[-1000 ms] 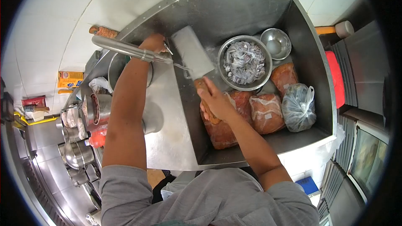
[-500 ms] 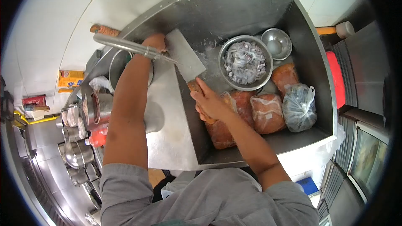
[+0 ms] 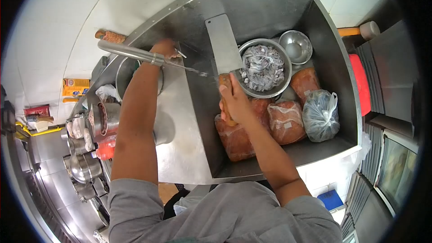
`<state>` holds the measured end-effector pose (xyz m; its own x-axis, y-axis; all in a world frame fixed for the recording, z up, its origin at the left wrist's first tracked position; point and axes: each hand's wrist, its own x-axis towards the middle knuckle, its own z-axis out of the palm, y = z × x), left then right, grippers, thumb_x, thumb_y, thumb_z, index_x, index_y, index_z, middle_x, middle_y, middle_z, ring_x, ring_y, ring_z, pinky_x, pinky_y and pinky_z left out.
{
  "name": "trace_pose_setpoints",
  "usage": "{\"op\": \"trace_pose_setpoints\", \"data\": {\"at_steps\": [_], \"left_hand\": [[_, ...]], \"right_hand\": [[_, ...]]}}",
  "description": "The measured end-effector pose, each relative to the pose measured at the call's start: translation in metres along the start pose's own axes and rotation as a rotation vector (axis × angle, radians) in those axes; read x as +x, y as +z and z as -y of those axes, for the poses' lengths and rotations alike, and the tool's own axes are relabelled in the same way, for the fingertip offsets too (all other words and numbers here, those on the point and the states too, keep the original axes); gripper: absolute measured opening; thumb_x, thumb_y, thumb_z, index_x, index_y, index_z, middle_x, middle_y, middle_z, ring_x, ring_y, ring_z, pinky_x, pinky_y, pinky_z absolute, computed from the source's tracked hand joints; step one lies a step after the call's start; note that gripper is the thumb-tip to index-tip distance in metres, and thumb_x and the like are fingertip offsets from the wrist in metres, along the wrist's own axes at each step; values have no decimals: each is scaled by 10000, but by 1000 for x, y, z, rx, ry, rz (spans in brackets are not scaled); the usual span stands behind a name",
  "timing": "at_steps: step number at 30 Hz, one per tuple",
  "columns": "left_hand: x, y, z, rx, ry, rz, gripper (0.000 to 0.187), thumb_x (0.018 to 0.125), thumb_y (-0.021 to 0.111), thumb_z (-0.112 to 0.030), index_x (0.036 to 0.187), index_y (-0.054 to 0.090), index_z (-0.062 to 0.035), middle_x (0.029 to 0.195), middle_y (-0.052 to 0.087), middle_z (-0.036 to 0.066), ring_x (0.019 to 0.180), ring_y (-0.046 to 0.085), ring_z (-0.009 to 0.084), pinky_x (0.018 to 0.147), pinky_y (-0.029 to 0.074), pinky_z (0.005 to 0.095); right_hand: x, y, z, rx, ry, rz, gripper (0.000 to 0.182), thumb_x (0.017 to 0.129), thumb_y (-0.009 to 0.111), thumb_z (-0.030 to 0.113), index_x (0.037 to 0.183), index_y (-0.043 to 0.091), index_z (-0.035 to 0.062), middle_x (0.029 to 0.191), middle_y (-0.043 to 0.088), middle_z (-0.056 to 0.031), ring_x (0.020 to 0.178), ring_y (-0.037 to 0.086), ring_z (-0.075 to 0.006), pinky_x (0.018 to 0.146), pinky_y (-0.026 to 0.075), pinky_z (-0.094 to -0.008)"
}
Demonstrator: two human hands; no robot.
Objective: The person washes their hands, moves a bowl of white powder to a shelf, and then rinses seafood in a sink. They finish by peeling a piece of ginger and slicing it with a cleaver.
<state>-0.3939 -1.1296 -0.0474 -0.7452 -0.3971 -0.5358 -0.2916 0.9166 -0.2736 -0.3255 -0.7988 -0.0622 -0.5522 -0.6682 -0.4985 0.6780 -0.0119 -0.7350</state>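
Note:
My right hand (image 3: pixel 235 101) is wrapped round the wooden handle (image 3: pixel 228 85) of a cleaver, whose broad steel blade (image 3: pixel 224 42) points away from me over the sink (image 3: pixel 198 112). The blade's edge overlaps a steel bowl (image 3: pixel 288 78) of grey, stringy pieces (image 3: pixel 263 66). My left hand (image 3: pixel 165 48) reaches behind the metal tap (image 3: pixel 130 51), beside a small metal lever (image 3: pixel 181 53); its fingers are blurred and partly hidden. Water (image 3: pixel 202 74) runs from the tap's spout into the sink.
In the sink are plastic-wrapped reddish-brown packages (image 3: pixel 285 123), a tied clear plastic bag (image 3: pixel 321 119) and a small steel bowl (image 3: pixel 295 47). Left of the sink stands a steel pot (image 3: pixel 121 78). A scrubbing brush (image 3: pixel 110 36) lies on the back ledge.
The cleaver has swung right and more upright, toward the bowl, away from my left hand. My left hand has shifted slightly at the tap, and water now shows at the spout.

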Motion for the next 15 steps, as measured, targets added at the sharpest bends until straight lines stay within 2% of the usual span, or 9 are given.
{"op": "trace_pose_setpoints", "data": {"at_steps": [3, 5, 7, 8, 11, 12, 14, 15], "left_hand": [[-2, 0, -3, -25, -1, 3, 493, 614, 730, -187, 1066, 619, -22, 1061, 614, 175, 993, 587, 319, 820, 482, 375], [-4, -1, -2, -10, 16, -70, 492, 614, 732, -181, 1066, 621, -23, 1063, 613, 177, 1003, 584, 320, 830, 480, 373], [-3, 0, -4, -27, -15, -7, 501, 620, 735, -185, 1081, 616, -27, 1075, 608, 179, 1016, 578, 322, 841, 477, 373], [-1, -3, -3, -37, -36, 13, 506, 624, 736, -187, 1088, 614, -29, 1082, 606, 179, 1023, 575, 322, 847, 476, 373], [5, -2, 1, -56, -57, 79, 482, 630, 740, -207, 1059, 627, -20, 1057, 615, 183, 997, 586, 330, 823, 485, 378], [4, 0, 2, -42, -15, 48, 465, 629, 736, -206, 1038, 632, -10, 1037, 619, 187, 979, 593, 332, 807, 488, 381], [-1, -4, 1, -20, 69, -27, 434, 628, 728, -204, 996, 642, 10, 997, 629, 194, 942, 606, 335, 774, 495, 386], [-2, -3, -2, -3, 56, 15, 423, 626, 725, -205, 982, 646, 9, 986, 632, 194, 931, 610, 336, 766, 496, 388]], "right_hand": [[4, 20, -28, -282, 29, 241, 634, 916, 457, 298, 1426, 131, 109, 602, 506, -68, 417, 501, -144, 405, 424, -278], [4, 4, -8, -194, 46, 210, 641, 917, 458, 317, 1425, 127, 107, 607, 501, -69, 417, 497, -146, 387, 419, -279], [-2, -3, -2, -143, 26, 123, 638, 920, 455, 316, 1424, 126, 105, 603, 500, -68, 417, 497, -145, 385, 421, -285], [1, -1, -8, -21, 14, 58, 629, 924, 455, 308, 1422, 131, 102, 617, 504, -73, 412, 491, -144, 384, 421, -285], [3, 22, -21, -104, 31, 259, 628, 924, 460, 295, 1420, 132, 92, 630, 494, -78, 409, 476, -139, 379, 418, -280], [-2, 23, -19, -186, 94, 257, 626, 924, 460, 284, 1417, 133, 80, 647, 493, -81, 406, 470, -135, 380, 415, -271], [7, 1, -10, -149, 47, 250, 626, 923, 459, 278, 1417, 131, 75, 631, 493, -78, 407, 475, -136, 383, 412, -274], [7, -6, -11, -126, 35, 247, 626, 923, 458, 275, 1417, 131, 73, 623, 493, -76, 407, 477, -136, 385, 411, -276]]}}
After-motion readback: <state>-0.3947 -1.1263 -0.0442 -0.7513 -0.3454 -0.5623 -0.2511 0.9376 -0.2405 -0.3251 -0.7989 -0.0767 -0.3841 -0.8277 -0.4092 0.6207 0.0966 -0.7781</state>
